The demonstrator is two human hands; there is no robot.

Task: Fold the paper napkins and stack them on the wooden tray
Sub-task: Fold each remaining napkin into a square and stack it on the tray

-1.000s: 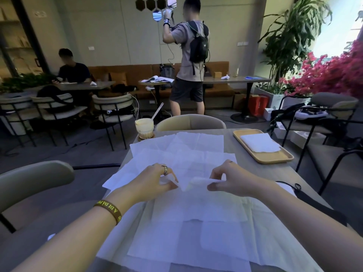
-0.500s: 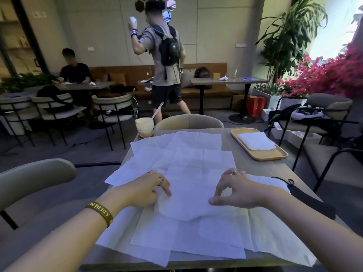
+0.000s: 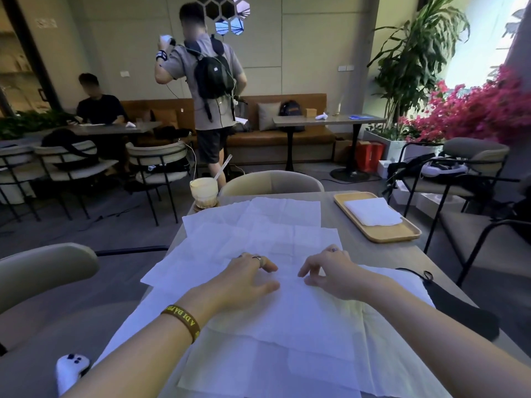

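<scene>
Left hand (image 3: 247,280) lies flat on the near-centre napkin (image 3: 290,314); right hand's (image 3: 330,271) arched fingertips touch it, pinch unclear. Loose sheets (image 3: 258,225) beneath could slide, skewing the fold. Wooden tray (image 3: 402,234) sits far right.

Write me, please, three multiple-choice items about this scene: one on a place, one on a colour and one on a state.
1. Where on the table is the wooden tray?
A. far right side
B. far left corner
C. near edge, under the hands

2. What colour is the lettering on the wristband?
A. white
B. yellow
C. red

3. How is the napkin under the left hand and right hand?
A. crumpled into a ball
B. held up in the air
C. lying flat

Answers:
1 A: the tray sits far right, across from the drink glass.
2 B: yellow letters show on a dark band.
3 C: both hands rest on it as it lies flat.
</scene>
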